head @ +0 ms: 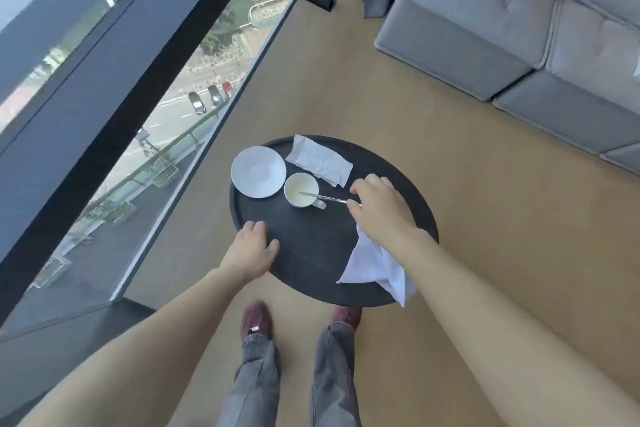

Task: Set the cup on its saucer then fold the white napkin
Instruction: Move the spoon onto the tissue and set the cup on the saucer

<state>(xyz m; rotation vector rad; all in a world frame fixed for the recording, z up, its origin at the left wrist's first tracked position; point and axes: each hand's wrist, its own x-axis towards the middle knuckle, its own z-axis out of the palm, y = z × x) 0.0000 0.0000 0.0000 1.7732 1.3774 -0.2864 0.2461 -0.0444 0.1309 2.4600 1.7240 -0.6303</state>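
Nearest on the round black table [311, 246], at the right edge, the white napkin [374, 265] is seen lying crumpled and unfolded, one corner hanging over the rim and partly hidden under the right forearm. So the folding hasn't been started. At the near-left edge the left hand [251, 250] is laid flat on the rim, fingers loosely spread, nothing held — looks like it's just steadying the table.

A bit farther in, the right hand [375, 206] is closed in a pinch on the end of a spoon [325, 198], thumb and forefinger around the handle tip. The spoon's bowl is resting inside the cup [300, 190], which is standing upright on the bare tabletop, handle toward the right. The saucer [258, 172] is just beside it on the left, touching or very nearly — can't be told which — and it's empty. Farthest back, a flattened white wrapper [318, 160] is lying near the far rim.

What could go wrong: if the spoon gets dragged sideways instead of lifted straight out, the cup could be tipped or shoved into the saucer. Some pale liquid seems to be left in the cup, so a spill is possible. The napkin could also be swept off the edge by the forearm.
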